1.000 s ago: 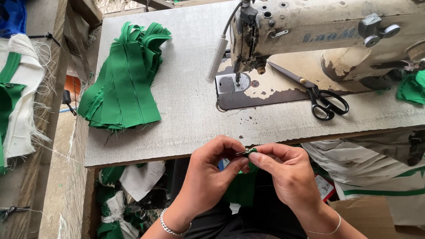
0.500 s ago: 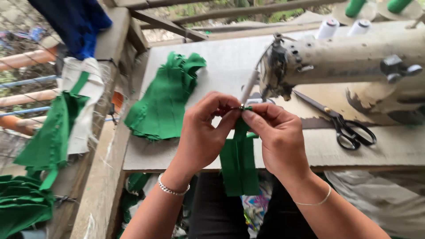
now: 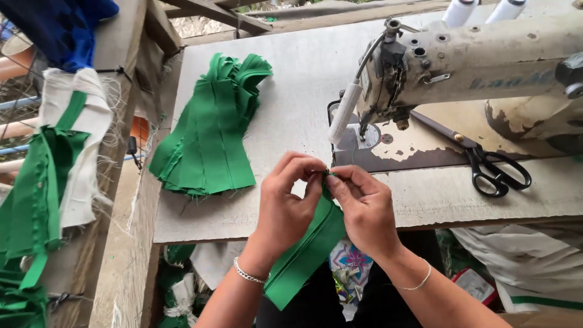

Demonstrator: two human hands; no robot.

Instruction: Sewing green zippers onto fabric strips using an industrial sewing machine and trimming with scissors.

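Bare forearms, no sleeves; silver chain bracelet (image 3: 248, 273) left wrist, thin bangle (image 3: 419, 283) right wrist.

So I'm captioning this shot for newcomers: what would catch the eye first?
Both hands, the left hand and right hand, pinch the top of a green fabric strip at the near table edge. Left of them on the table lies a stack of green fabric pieces; at right stands a worn cream sewing machine with black scissors below it.
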